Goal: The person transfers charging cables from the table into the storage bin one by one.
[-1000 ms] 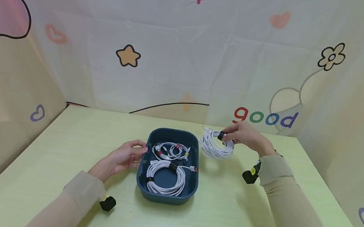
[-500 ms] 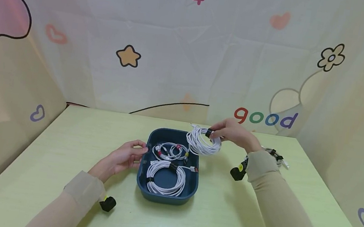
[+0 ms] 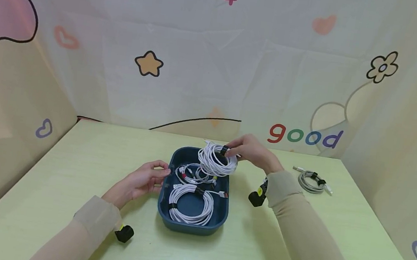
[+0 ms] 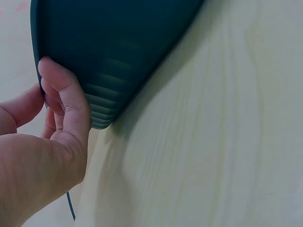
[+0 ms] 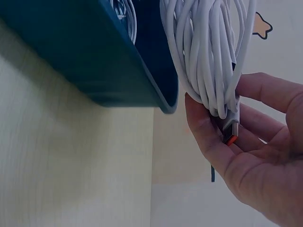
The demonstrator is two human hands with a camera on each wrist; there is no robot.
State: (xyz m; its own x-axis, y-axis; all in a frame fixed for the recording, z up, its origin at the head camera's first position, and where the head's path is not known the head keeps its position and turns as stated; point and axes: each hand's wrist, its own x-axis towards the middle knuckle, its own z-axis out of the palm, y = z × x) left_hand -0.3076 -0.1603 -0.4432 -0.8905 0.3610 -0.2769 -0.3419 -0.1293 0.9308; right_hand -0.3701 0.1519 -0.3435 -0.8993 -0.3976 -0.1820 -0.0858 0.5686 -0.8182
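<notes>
A dark blue plastic bin point(image 3: 190, 228) stands in the middle of the table. My left hand point(image 3: 145, 177) pinches its left rim, thumb on the rim and fingers along the outer wall, as the left wrist view point(image 4: 61, 104) confirms. My right hand point(image 3: 254, 152) grips a coiled white USB cable point(image 3: 214, 161) by its black strap, over the bin's far right part. In the right wrist view the cable's orange-tipped USB plug point(image 5: 231, 133) sticks out between the fingers. Inside the bin lie a large white cable coil point(image 3: 189, 215) in front and smaller cables point(image 3: 183, 175) behind, partly covered by the held coil.
A grey-white cable coil point(image 3: 310, 183) with black straps lies on the table point(image 3: 275, 253) at the far right. A printed cloth backdrop point(image 3: 202, 59) rises behind the table and along both sides.
My right hand has carried the white cable coil leftward, from beside the bin to over it. The grey-white coil at right came into view from behind the arm. My left hand stays at the rim.
</notes>
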